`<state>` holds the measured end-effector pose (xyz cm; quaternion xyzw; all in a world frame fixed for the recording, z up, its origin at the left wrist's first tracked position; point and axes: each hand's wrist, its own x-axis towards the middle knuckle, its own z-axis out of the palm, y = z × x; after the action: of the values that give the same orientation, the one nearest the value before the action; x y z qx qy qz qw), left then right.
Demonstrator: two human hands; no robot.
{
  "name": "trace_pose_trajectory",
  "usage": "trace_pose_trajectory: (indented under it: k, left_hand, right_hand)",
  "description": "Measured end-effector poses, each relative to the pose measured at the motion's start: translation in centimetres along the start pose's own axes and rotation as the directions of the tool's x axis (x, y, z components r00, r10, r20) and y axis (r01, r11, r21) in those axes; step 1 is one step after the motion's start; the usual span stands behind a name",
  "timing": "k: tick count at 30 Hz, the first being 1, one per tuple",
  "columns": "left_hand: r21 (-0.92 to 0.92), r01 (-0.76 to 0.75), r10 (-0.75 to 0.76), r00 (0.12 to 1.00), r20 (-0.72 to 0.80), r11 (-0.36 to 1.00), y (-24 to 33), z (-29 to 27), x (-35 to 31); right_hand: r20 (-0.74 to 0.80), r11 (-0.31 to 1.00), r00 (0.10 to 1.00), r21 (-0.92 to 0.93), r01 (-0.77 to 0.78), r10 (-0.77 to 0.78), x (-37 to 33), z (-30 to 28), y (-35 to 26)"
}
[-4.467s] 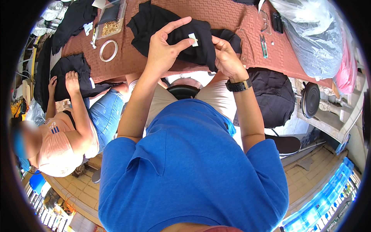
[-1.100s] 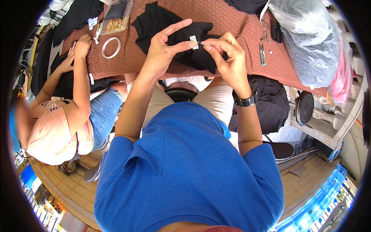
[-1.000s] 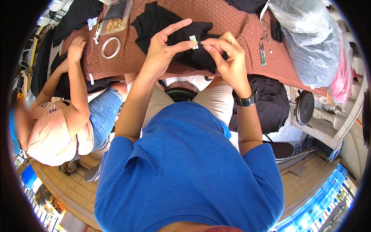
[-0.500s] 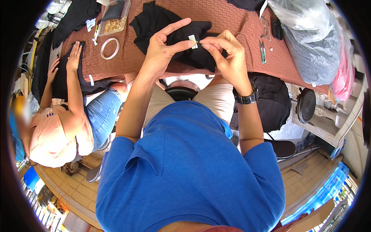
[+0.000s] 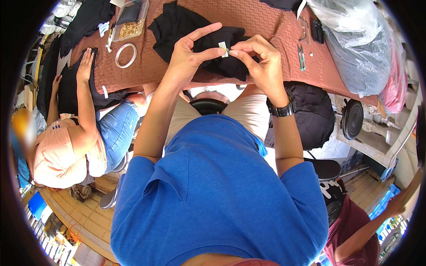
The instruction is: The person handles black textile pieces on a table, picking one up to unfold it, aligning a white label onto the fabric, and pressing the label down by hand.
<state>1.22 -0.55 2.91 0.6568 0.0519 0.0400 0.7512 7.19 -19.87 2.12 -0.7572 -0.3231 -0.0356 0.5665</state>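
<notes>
Black fabric [image 5: 177, 22] lies bunched on the table's near side under both hands. My left hand [image 5: 186, 57] has its thumb pressed on a small white label [image 5: 222, 44] at the fabric, its index finger stretched away; the other fingers are hidden. From the right, my right hand [image 5: 262, 57] pinches thumb and forefinger at the label's edge. Between them shows a tiny gold-coloured pin [image 5: 226, 50], too small to make out fully.
Brown cloth covers the table [image 5: 151, 53]. On it lie a clear box of gold pins [image 5: 131, 30], a white ring [image 5: 126, 56], green-handled snips [image 5: 301, 57], glasses [image 5: 304, 31] and stuffed plastic bags [image 5: 355, 48]. Left, a co-worker [image 5: 62, 150] touches black cloth; another person [image 5: 355, 230] is behind right.
My right fingertips have shifted slightly left, closer to the label, with the gold pin now over it. A person in dark red has come into view at the lower right.
</notes>
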Motion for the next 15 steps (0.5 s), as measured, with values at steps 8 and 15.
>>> trace_pose_trajectory:
  k: [8,15]
  left_hand:
    - [0.228,-0.076,0.103,0.989,-0.108,0.971,-0.4,0.8,0.1]
    - [0.365,-0.170,0.228,0.966,-0.122,0.915,-0.6,1.4,-0.1]
  right_hand:
    - [-0.143,0.991,0.981,0.046,-0.126,0.132,-0.8,2.1,-1.7]
    - [-0.063,0.956,0.987,-0.264,0.126,-0.148,-0.4,2.4,-1.1]
